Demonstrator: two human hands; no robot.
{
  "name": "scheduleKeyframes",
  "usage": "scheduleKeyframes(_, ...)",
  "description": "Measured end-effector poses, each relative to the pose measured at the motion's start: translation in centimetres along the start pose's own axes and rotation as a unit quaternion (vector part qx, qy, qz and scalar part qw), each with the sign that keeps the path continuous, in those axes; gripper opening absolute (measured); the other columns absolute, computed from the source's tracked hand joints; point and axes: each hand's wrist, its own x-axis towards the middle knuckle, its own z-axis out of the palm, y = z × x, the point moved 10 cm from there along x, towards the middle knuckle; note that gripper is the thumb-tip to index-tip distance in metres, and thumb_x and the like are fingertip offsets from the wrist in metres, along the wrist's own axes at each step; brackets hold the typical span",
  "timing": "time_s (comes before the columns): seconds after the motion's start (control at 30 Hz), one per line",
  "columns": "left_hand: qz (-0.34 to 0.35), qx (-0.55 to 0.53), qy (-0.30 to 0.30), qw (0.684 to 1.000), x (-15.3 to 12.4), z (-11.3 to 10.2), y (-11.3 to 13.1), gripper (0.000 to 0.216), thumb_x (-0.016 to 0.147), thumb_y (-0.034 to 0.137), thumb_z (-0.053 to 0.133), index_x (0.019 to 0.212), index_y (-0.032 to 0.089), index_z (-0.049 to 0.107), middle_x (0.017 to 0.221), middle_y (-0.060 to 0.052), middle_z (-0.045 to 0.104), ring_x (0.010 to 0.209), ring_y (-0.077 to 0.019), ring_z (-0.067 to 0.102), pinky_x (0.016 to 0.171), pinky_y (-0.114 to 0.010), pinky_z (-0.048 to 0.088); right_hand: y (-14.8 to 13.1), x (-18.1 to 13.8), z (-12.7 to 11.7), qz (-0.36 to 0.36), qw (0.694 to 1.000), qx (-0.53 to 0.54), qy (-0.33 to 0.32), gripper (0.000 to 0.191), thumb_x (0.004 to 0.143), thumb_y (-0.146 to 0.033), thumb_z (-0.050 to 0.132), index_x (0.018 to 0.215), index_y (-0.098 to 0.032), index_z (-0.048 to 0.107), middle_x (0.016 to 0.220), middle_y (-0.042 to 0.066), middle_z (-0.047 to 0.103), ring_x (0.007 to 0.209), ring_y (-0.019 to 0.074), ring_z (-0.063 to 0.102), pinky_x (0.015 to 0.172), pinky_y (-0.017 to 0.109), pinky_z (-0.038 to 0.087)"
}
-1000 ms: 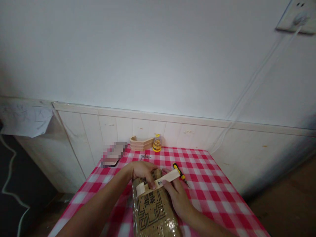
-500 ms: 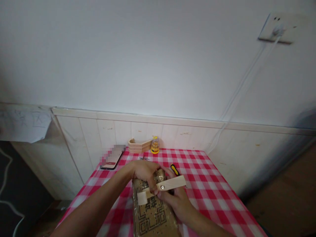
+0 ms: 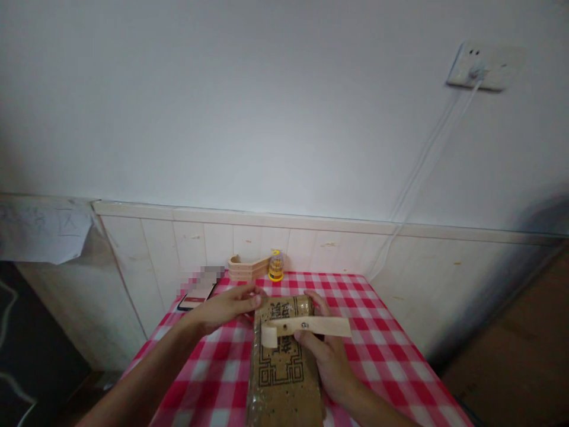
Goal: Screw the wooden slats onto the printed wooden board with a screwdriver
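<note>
Right grip (image 3: 326, 357) pinches wooden strip (image 3: 328, 326); left grip (image 3: 233, 305), hold unclear, at package (image 3: 287, 400), black characters (image 3: 281, 311).

Dim; wall (image 3: 267, 118) darker toward corners; glints on package (image 3: 284, 403); right edge blurred.

A pale wooden strip (image 3: 329, 325) with a blocky left end lies roughly crosswise over the far part of a brown box (image 3: 287, 400), its right end jutting past the box's right edge. A screw head (image 3: 304, 325) shows mid-strip. The box, glossy-taped and black-printed, stretches near to far on the worktop (image 3: 377, 356).
</note>
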Motion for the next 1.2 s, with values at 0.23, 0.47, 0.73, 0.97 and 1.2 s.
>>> scheduleKeyframes(0.23,0.058,-0.215,0.034,0.974,-1.4,3.3,-2.7,0.063,0.060,0.024,0.085,0.120,0.019,0.064,0.116,-0.011,0.072,0.105,-0.0277,0.068,0.093,-0.039,0.050,1.1,1.1,-0.2,-0.002,0.998,0.028,0.058,0.065,0.075,-0.028,0.067,0.139,-0.029,0.052,0.113,0.005,0.071,0.109,0.0292,0.064,0.101,0.049,0.050)
scheduleKeyframes(0.47,0.064,-0.070,0.267,0.959,-1.2,1.8,-2.9,0.062,0.065,0.043,0.088,0.113,0.014,0.062,0.108,-0.013,0.075,0.094,-0.0281,0.071,0.081,-0.036,0.057,1.7,0.8,0.5,-0.019,0.997,-0.015,0.076,0.066,0.075,-0.030,0.067,0.140,-0.030,0.052,0.117,0.005,0.069,0.117,0.0309,0.059,0.103,0.050,0.048)
scheduleKeyframes(0.73,0.036,-0.041,0.293,0.955,-2.1,1.1,-4.2,0.059,0.062,0.047,0.087,0.107,0.014,0.065,0.103,-0.013,0.076,0.089,-0.0272,0.072,0.074,-0.033,0.057,3.0,0.3,0.9,-0.022,0.997,-0.040,0.054,0.067,0.079,-0.034,0.071,0.141,-0.031,0.046,0.128,0.006,0.062,0.124,0.0297,0.055,0.110,0.050,0.042)
scheduleKeyframes(0.97,0.029,-0.034,0.280,0.959,-2.1,0.6,-4.8,0.056,0.067,0.048,0.084,0.106,0.013,0.066,0.101,-0.012,0.077,0.084,-0.0258,0.072,0.072,-0.033,0.058,3.2,0.4,0.7,0.006,0.999,0.006,-0.039,0.078,0.068,-0.024,0.074,0.141,-0.034,0.048,0.135,0.005,0.062,0.127,0.0300,0.056,0.106,0.052,0.045)
scheduleKeyframes(1.2,0.004,-0.036,0.284,0.958,-2.2,0.2,-5.6,0.057,0.062,0.048,0.087,0.104,0.015,0.067,0.096,-0.012,0.077,0.081,-0.0261,0.072,0.071,-0.034,0.058,4.0,1.8,-1.8,0.122,0.987,0.088,-0.048,0.052,0.080,-0.039,0.063,0.130,-0.024,0.063,0.115,0.010,0.074,0.103,0.0283,0.071,0.081,0.041,0.054)
